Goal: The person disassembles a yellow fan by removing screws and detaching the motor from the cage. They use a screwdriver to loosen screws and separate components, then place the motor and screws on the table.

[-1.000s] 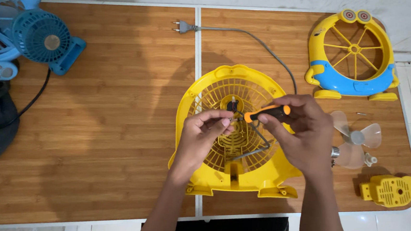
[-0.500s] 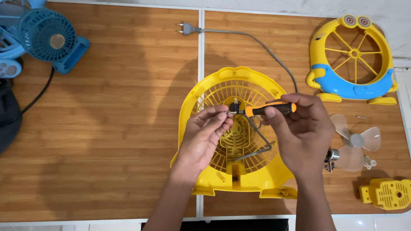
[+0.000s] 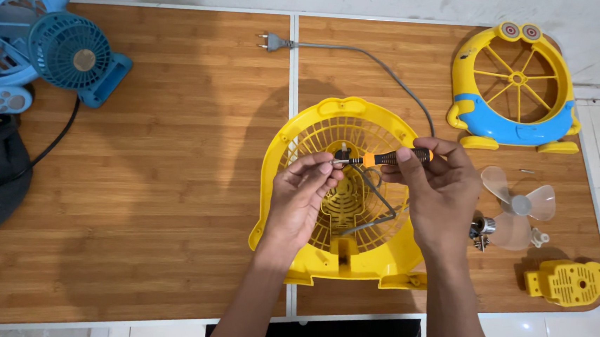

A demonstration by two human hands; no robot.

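With the right hand (image 3: 439, 192) clenched on the orange-and-black screwdriver (image 3: 385, 157) and the left hand (image 3: 302, 193) pinching something small at its tip, just above the yellow fan grille (image 3: 317, 131), seating that tip squarely seems needed next.

A yellow fan grille (image 3: 340, 192) lies flat on the wooden worktop (image 3: 172, 181), rounded top pointing away, feet at the near edge. A screwdriver (image 3: 385, 157) with an orange-and-black handle lies level above its centre, tip pointing left at something small, perhaps a screw.
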